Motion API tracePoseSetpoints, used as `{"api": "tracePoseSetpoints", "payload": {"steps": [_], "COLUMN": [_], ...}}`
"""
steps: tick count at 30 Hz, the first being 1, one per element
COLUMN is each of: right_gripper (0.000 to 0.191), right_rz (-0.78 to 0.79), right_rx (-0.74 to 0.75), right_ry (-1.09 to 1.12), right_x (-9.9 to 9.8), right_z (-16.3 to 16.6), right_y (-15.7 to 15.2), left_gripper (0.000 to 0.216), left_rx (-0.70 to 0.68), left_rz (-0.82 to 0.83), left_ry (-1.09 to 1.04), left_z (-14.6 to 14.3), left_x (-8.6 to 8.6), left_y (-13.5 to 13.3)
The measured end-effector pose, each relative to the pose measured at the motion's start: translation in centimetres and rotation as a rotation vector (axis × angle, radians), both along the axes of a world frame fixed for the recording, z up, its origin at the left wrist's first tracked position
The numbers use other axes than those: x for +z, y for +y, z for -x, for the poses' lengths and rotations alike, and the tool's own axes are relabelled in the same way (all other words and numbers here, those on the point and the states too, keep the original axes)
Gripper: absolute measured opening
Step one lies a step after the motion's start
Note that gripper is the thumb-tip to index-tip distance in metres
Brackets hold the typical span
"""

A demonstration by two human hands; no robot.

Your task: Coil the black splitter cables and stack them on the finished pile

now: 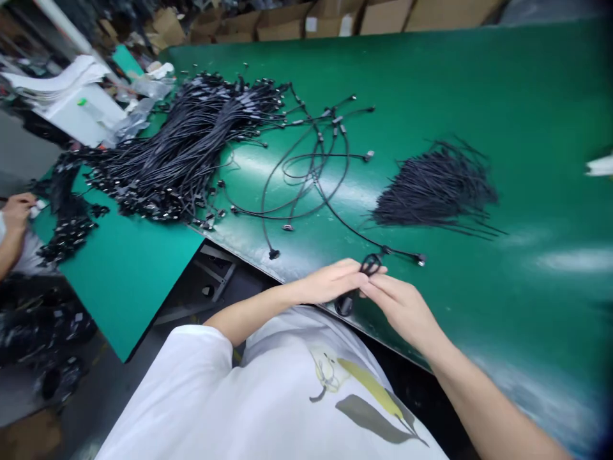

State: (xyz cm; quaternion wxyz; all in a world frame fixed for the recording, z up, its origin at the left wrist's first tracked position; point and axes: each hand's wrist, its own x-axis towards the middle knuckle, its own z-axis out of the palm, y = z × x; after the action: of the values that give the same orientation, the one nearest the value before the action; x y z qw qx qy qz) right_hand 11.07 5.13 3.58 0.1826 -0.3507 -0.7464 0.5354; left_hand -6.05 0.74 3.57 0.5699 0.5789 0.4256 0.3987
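Near the front edge of the green table (479,287), a black cable (370,263) is bunched into a small coil between both hands. My left hand (338,280) is closed round it from the left. From the right, my right hand (397,303) pinches the same coil, its fingertips meeting the left hand's. Just beyond them lies a loose cable end (407,254) with a metal plug. Several loose cables (311,172) sprawl across the table ahead. A pile of thin black ties (433,188) lies to the right of these.
A large heap of black cables (191,140) covers the table's left part. Cardboard boxes (330,19) line the far edge. At far left, another person's hand (18,211) is beside a smaller cable bunch (67,223). A white box (81,115) holds papers.
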Motion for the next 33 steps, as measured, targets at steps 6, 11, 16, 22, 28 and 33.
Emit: {"api": "tracePoseSetpoints", "payload": {"steps": [6,11,16,22,28,33], "right_gripper": [0.04,0.026,0.038,0.03,0.051,0.031], "right_rz": [0.485,-0.455,-0.992,-0.796,-0.78,-0.842], "right_rx": [-0.116,-0.168,0.076,-0.041,-1.044,-0.883], "right_ry": [0.216,-0.085,-0.358,-0.597,-0.652,-0.61], "right_x": [-0.8,2.3,1.4,-0.8,-0.2,-2.1], "right_z": [0.1,-2.7,-3.6,-9.2,-25.1,-30.1], "right_y": [-0.4,-0.6,-0.8,1.6,4.1,4.9], "left_gripper": [0.031,0.023,0.029,0.034,0.046,0.045], "left_rx": [0.16,0.331,-0.025,-0.112,0.521,0.529], "left_rz": [0.08,0.177,0.139,-0.16,-0.327,-0.312], "left_ry": [-0.016,-0.014,0.276,0.525,1.061,1.215], "left_z": [-1.5,-2.0,-2.5,0.9,9.8,11.8], "left_x": [0.6,-0.5,-0.3,0.0,-1.5,-1.5], "left_y": [-0.2,1.2,1.5,1.5,2.8,2.2]}}
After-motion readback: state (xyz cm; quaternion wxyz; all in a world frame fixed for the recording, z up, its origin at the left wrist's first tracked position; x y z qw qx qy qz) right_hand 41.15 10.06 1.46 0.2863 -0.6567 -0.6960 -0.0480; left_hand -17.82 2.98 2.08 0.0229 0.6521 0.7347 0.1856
